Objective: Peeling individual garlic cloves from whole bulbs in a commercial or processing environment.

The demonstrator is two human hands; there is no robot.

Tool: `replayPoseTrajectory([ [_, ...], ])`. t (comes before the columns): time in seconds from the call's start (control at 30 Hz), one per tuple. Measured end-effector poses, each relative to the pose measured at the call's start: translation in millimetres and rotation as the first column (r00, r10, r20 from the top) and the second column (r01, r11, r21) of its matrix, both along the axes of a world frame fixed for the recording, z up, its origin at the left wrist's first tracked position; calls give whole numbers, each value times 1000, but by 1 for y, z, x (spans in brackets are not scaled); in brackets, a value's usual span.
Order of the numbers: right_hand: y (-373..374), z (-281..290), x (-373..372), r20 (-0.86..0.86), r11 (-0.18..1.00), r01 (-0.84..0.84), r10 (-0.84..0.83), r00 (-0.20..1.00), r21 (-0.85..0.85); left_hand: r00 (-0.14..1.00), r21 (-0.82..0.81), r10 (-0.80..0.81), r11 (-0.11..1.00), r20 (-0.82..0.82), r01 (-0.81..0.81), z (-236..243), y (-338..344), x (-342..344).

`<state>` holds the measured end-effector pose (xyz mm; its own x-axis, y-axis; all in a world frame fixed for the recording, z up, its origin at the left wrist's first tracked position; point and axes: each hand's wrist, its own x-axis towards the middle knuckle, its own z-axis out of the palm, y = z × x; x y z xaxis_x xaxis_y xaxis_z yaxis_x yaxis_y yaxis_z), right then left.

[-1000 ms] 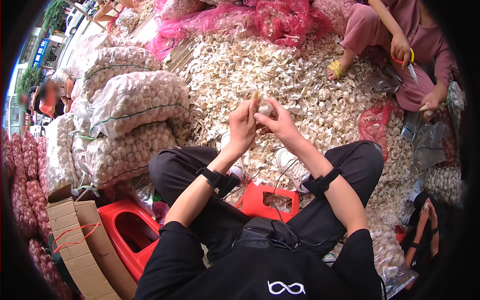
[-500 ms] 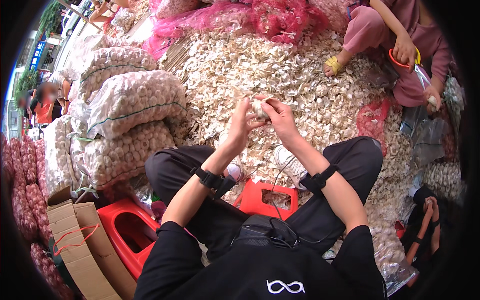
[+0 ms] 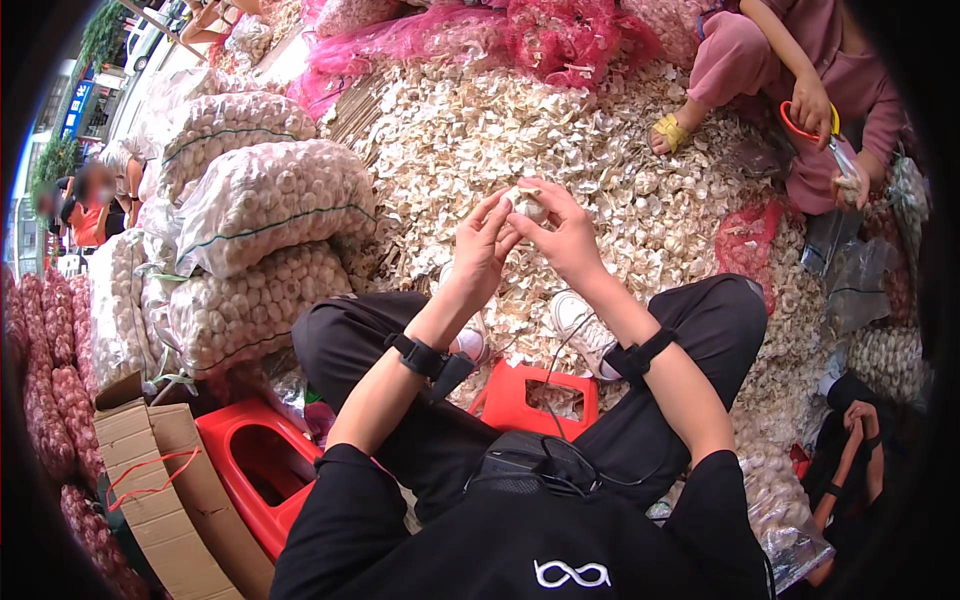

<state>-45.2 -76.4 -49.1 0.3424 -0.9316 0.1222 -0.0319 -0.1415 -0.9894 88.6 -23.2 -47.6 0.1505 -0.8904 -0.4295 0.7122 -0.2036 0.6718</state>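
A whitish garlic bulb is held up between my two hands, above a heap of papery garlic skins. My right hand is closed round it, with the thumb and fingers on either side. From the left, my left hand has its fingertips pinched together against the bulb's near edge. Whether a flake of skin sits in that pinch is too small to tell. Part of the bulb is hidden behind the fingers.
Net sacks of garlic are stacked on the left, beside a cardboard box and a red stool. Another red stool stands between my legs. At the upper right a person's hand holds scissors. Pink netting lies at the far side.
My left fingers have drawn closer together against the bulb, and the bulb has turned slightly in my right hand. The other person's scissors and left-over hand have shifted a little lower.
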Motion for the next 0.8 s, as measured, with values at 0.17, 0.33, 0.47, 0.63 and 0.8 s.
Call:
replayPoseTrajectory([
  [0.17, -2, -1, -3, 92, 996, 27, -35, 995, 90, 994, -69, -35, 997, -106, 27, 1, -1, -3],
  [0.33, -8, 5, -8, 210, 975, -42, -5, 978, 218, 995, -88, -80, 993, -62, 75, 5, -1, 0],
  [0.47, -13, 10, -13, 146, 962, -27, -14, 989, 271, 960, -133, -98, 982, 262, 137, 18, -2, -2],
  [0.63, -11, 2, -9, 133, 978, -29, 2, 991, 206, 749, -163, -48, 965, 661, 206, 16, -3, -5],
  [0.8, -2, 20, -5, 442, 648, -322, -24, 897, 690, 764, -146, -20, 978, 645, 150, 1, -1, -1],
])
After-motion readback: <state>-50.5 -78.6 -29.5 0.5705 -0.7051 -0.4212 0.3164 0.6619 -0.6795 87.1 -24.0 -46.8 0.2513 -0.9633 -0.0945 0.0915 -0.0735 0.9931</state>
